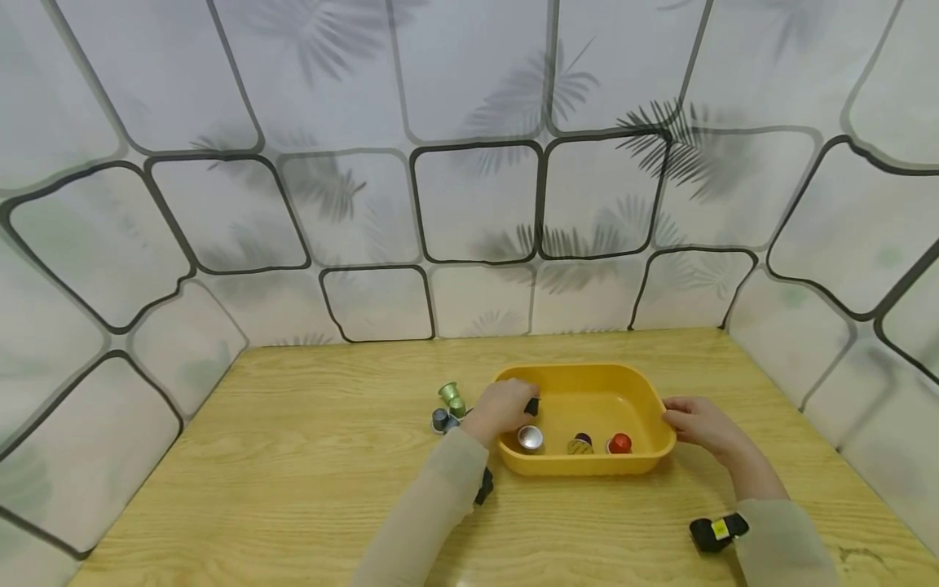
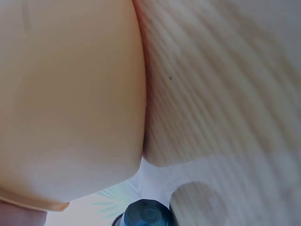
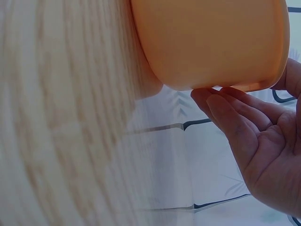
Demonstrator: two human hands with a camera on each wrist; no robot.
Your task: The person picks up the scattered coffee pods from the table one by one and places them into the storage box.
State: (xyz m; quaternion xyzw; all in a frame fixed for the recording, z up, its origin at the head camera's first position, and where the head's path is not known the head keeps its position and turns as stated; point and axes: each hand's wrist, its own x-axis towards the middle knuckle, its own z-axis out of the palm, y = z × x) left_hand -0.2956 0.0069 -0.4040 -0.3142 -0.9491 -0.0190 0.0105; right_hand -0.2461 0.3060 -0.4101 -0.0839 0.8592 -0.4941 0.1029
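My left hand (image 1: 504,408) reaches over the left rim of a yellow tray (image 1: 587,465), its fingertips inside. A small black coffee capsule (image 1: 532,406) shows at those fingertips, pinched and partly covered. In the tray lie a silver-faced capsule (image 1: 531,438), a gold one (image 1: 579,447) with a dark one (image 1: 583,439) against it, and a red capsule (image 1: 620,443). My right hand (image 1: 700,422) grips the tray's right end, fingers on the outer wall below the rim, as the right wrist view shows. The left wrist view has the tray's outer side but only a sliver of the hand.
Left of the tray, green capsules (image 1: 450,393) and dark blue-grey capsules (image 1: 440,419) sit close together on the wooden table (image 1: 293,456), partly behind the left hand. A patterned wall (image 1: 477,212) rises at the table's back and sides.
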